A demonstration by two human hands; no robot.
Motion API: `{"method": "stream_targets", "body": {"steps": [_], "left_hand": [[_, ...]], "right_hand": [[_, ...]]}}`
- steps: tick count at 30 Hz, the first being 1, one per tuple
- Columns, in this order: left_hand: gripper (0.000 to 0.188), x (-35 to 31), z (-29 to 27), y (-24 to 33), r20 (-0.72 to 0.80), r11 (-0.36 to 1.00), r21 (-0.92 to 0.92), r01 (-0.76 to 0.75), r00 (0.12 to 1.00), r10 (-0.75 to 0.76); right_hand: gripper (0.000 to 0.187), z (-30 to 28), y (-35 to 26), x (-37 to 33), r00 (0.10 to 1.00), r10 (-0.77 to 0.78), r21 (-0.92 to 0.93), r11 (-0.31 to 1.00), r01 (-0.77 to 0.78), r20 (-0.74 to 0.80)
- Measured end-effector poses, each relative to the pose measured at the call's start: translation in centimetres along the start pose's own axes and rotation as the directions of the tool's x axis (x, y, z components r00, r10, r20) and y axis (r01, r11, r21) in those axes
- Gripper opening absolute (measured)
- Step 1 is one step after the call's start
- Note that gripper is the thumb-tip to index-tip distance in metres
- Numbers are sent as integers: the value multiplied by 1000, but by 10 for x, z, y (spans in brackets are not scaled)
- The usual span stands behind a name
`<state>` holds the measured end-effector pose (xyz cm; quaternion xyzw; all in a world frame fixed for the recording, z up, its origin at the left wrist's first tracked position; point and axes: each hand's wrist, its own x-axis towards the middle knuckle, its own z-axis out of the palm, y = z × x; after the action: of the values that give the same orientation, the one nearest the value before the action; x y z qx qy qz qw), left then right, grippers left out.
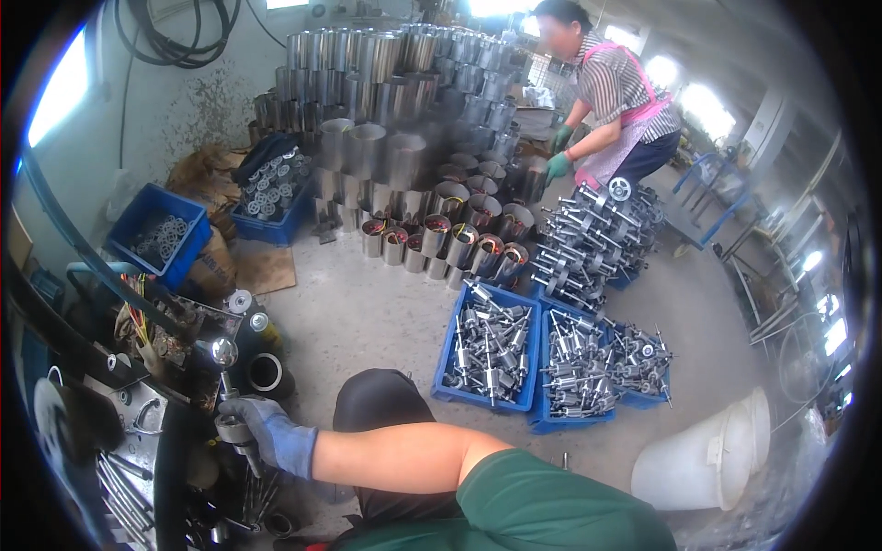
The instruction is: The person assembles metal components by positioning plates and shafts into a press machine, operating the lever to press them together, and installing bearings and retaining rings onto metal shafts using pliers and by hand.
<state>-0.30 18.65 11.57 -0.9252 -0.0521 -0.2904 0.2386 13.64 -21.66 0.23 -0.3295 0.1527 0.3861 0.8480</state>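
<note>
My right hand (271, 433), in a blue-grey work glove, is closed around a rotor (237, 433) with a metal shaft and a thicker cylindrical body. Its arm, in a short green sleeve, reaches across to the left from the lower edge. Just above the hand stands a shiny ball-shaped knob (223, 352); whether it joins the held part I cannot tell. Beside the hand is a machine (147, 409) with metal plates, hoses and coloured wires. A dark ring-shaped part (266, 372) sits right of the knob. My left hand does not show.
Blue bins (439, 390) of rotors stand ahead to the right, with a rotor pile (597, 243) behind. Stacked metal cylinders (367, 151) rise at the back, where a person (625, 110) in green gloves bends over. White buckets (689, 468) lie lower right; another blue bin (193, 243) is left.
</note>
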Motion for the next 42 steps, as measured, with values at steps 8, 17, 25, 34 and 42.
{"method": "stream_targets", "body": {"steps": [8,17,25,34,42], "left_hand": [[83,-104,-100,199,344,707,-706,42,893,290],[97,-245,90,261,767,888,-436,150,577,279],[87,-307,101,300,786,925,-358,127,575,226],[85,-283,84,296,832,928,-327,180,521,192],[71,-259,84,305,719,866,-443,230,668,191]], "right_hand": [[16,3,-5,1,998,-56,79,995,55,9],[14,0,11,18,1000,-16,70,997,17,-21],[10,-14,5,11,979,67,235,965,-113,194],[19,-11,-16,-2,995,-16,67,998,9,99],[25,-11,-20,-13,999,-26,23,999,25,29]]}}
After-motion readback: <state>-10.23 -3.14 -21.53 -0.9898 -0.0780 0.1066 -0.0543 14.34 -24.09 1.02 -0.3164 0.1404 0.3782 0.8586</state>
